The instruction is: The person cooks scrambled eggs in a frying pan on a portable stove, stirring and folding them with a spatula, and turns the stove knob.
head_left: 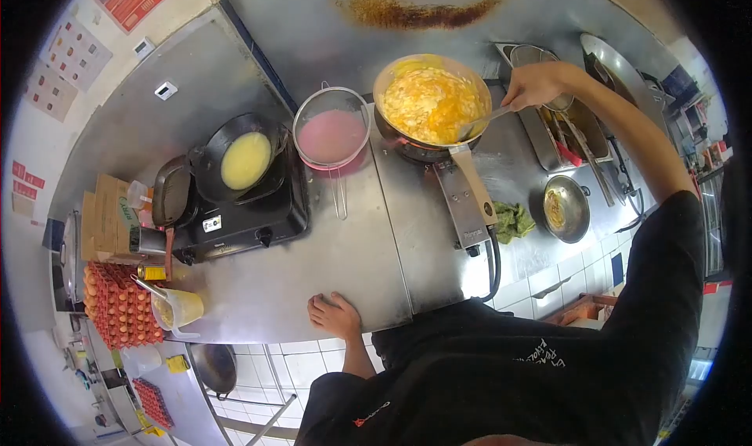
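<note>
My right hand (539, 86) is closed around the handle of a metal spatula (489, 118). The spatula's far end rests in yellow and orange egg mixture (427, 101) at the right side of a frying pan (464, 164). That pan sits over a single burner (462, 203), its beige handle pointing toward me. My left hand (337, 316) lies flat on the steel counter (290, 281) near its front edge, fingers apart and nothing in them. A sieve over a pink container (333, 137) stands left of the pan.
A black wok (205, 160) with pale yellow liquid sits on a black stove (251, 238) at left. Stacked egg trays (121, 305) and a jug (186, 309) stand at far left. A small metal pan (578, 219), a green cloth (513, 223) and steel containers (548, 144) are at right.
</note>
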`<move>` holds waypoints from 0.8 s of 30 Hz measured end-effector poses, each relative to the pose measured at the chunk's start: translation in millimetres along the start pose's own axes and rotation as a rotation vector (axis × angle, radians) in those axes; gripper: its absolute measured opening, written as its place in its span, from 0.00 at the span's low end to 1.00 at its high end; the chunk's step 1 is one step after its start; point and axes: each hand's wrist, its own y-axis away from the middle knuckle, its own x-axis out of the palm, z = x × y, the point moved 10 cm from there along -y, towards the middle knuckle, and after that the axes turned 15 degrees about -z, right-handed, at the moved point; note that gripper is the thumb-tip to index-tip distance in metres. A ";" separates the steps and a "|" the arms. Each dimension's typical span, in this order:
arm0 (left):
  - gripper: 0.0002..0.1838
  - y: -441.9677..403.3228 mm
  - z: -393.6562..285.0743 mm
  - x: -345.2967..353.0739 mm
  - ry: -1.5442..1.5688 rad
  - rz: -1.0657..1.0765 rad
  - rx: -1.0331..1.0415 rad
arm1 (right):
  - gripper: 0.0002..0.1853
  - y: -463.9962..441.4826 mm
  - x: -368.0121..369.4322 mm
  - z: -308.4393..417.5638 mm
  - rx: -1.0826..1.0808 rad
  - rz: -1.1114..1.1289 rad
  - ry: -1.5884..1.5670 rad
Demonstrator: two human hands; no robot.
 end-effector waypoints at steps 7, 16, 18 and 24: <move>0.25 -0.7 0.0 0.2 -0.004 0.023 -0.022 | 0.19 -23.4 59.3 39.2 0.333 0.139 -0.569; 0.26 -1.4 -2.1 -1.7 -0.004 0.010 -0.005 | 0.24 -81.7 77.8 66.0 0.497 -0.103 -0.739; 0.26 -1.9 -1.9 -1.9 -0.004 -0.002 -0.001 | 0.23 -108.3 91.9 46.2 0.504 -0.170 -0.709; 0.26 -1.4 -2.5 0.8 -0.007 0.008 -0.005 | 0.16 -131.2 69.2 44.2 0.155 -0.458 0.162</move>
